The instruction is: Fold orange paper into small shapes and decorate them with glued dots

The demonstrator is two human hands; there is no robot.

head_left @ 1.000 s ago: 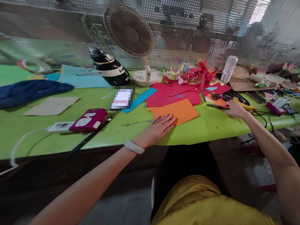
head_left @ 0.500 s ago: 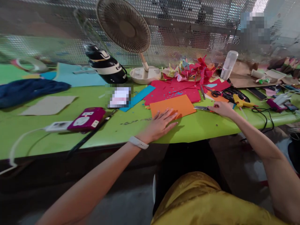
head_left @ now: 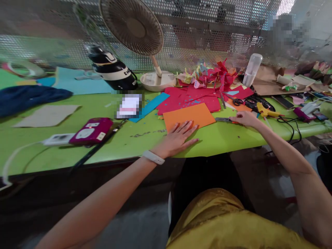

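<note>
Orange sheet (head_left: 189,113) matt paper; blade (head_left: 221,119) metal; tabletop (head_left: 220,139) smooth, glossy

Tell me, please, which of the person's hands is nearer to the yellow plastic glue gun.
Right. The right hand, holding a grey-bladed tool, is just left of the yellow plastic glue gun; the left hand lies farther left, partly on the orange rectangular paper.

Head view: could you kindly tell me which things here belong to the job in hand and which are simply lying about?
In the job, it seems:
orange paper, under the left hand
bladed tool, perhaps scissors, in the right hand

Apparently just lying or standing about:
phone
magenta socket block
yellow glue gun
fan
black-and-white bottle
dark blue cloth
</note>
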